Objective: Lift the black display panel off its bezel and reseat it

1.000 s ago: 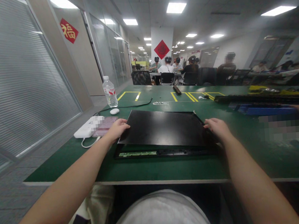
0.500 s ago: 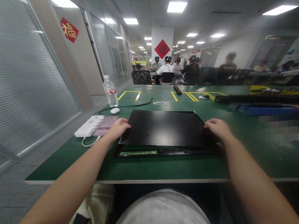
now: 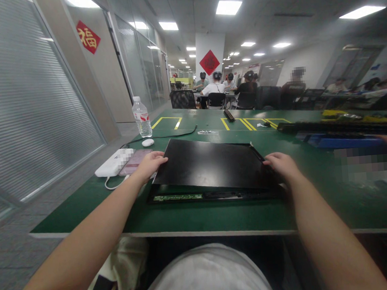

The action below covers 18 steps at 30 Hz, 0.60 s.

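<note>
Dial centred on the black panel [image 3: 211, 161]; 12 points away from the wearer.

Panel lies over a black frame [image 3: 241, 195] on the green table [image 3: 215, 217], straight ahead. It sits askew: frame's near rail shows at 6, gap widening toward 7, where a green circuit board [image 3: 177, 197] is exposed.

Left hand [image 3: 155, 160]: nearly closed, thumb and fingers pinching the panel's edge at 9–10. Right hand [image 3: 277, 161]: fingers curled at the 3 o'clock edge. Dark on dark there; cannot fairly say whether they grip panel or frame rim, or merely rest.

Nearby: phone [image 3: 135, 162] and white power bank [image 3: 113, 162] at 9, bottle [image 3: 142, 117] and white case [image 3: 148, 142] at 10–11, black cable [image 3: 179, 135] at 11.

Risks, by judgement: uneven lift between hands could twist the panel and crack it. A slip of the left pinch could drop the near edge onto the board. Pressing down while askew could catch a corner on the rim. A wide leftward swing could knock the phone.
</note>
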{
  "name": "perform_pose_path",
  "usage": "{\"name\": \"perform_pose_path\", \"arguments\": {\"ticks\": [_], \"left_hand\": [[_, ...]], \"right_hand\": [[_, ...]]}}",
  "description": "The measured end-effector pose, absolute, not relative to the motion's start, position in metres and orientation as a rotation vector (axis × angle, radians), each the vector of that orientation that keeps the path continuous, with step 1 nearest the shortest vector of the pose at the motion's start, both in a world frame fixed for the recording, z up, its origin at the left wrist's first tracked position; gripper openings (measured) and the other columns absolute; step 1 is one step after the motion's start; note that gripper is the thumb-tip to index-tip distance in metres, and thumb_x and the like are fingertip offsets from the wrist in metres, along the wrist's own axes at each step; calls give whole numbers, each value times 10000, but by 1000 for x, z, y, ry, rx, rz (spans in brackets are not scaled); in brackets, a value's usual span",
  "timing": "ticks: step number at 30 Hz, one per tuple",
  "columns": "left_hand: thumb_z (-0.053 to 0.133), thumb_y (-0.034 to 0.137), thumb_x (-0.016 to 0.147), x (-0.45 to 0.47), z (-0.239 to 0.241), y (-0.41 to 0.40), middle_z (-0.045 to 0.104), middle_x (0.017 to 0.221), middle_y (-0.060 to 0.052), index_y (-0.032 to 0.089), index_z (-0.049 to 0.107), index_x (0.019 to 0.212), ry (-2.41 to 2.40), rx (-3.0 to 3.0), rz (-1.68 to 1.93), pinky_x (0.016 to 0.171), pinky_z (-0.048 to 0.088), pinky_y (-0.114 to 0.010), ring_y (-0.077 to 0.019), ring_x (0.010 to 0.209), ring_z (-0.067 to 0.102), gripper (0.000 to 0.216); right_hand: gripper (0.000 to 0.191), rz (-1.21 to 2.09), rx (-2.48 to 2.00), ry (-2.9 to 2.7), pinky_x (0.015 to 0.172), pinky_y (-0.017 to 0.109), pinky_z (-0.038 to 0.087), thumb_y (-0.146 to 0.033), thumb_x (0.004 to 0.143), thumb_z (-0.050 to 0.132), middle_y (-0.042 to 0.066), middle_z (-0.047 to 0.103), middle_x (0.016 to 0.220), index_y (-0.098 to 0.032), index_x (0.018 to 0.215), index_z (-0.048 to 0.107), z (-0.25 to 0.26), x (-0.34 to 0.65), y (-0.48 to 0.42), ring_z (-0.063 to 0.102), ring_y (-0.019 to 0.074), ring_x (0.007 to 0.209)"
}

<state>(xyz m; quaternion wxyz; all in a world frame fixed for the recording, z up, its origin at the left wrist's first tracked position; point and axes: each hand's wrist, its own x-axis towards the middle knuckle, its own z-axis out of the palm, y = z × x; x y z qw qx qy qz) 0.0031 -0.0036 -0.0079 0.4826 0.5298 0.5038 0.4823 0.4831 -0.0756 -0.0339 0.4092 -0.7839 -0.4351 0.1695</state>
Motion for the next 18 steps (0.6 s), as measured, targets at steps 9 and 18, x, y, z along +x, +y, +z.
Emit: {"name": "perform_pose_path", "arguments": {"ticks": [9,18], "left_hand": [[868,311,441,1,-7,-2,734,760,-34,164,720,890,1270,1288,1195,635,488,-309,-211,704,669,495],[814,370,501,-4,-10,0,742,812,-52,171,731,847,1520,1609,1068,806,509,-378,-289,885,688,408]], "right_hand": [[256,419,-1964,-1128,660,322,477,-409,760,614,74,783,869,-218,875,741,-37,488,-73,650,215,707],[243,459,-1887,-1054,599,294,457,-385,744,628,72,778,840,-206,881,720,-36,482,-75,601,176,619]]}}
